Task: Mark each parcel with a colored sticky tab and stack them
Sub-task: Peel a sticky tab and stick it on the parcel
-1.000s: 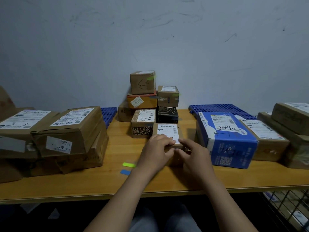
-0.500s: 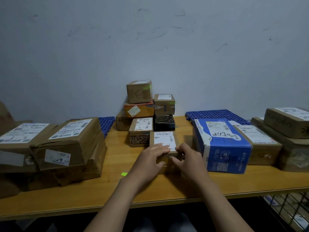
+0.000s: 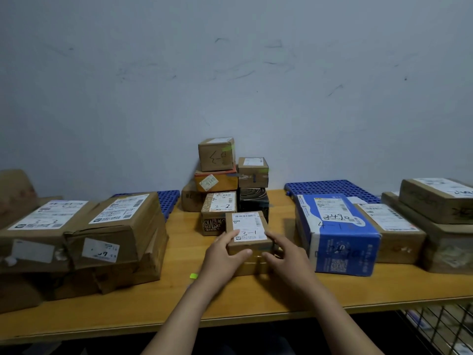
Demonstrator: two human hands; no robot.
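A small brown parcel [image 3: 246, 228] with a white label marked 3-1 stands on the wooden table [image 3: 128, 311] in front of me. My left hand [image 3: 225, 256] grips its left side, thumb on the front face. My right hand [image 3: 288, 257] grips its right side. Behind it is a stack of small parcels [image 3: 217, 180] against the wall; two of them carry green sticky tabs [image 3: 228, 149]. One loose green sticky tab [image 3: 193, 275] lies on the table beside my left wrist.
Large brown parcels [image 3: 122, 234] are piled at the left. A blue box [image 3: 335, 231] marked 4-1 and more brown parcels [image 3: 435, 201] fill the right. Blue perforated mats [image 3: 330, 187] lie at the back. A wire rack [image 3: 440, 329] is below the table's right end.
My left hand has slid off the parcel's top to its left side, uncovering the label. The view has tilted up, and the blue tab seen on the table earlier is hidden now.
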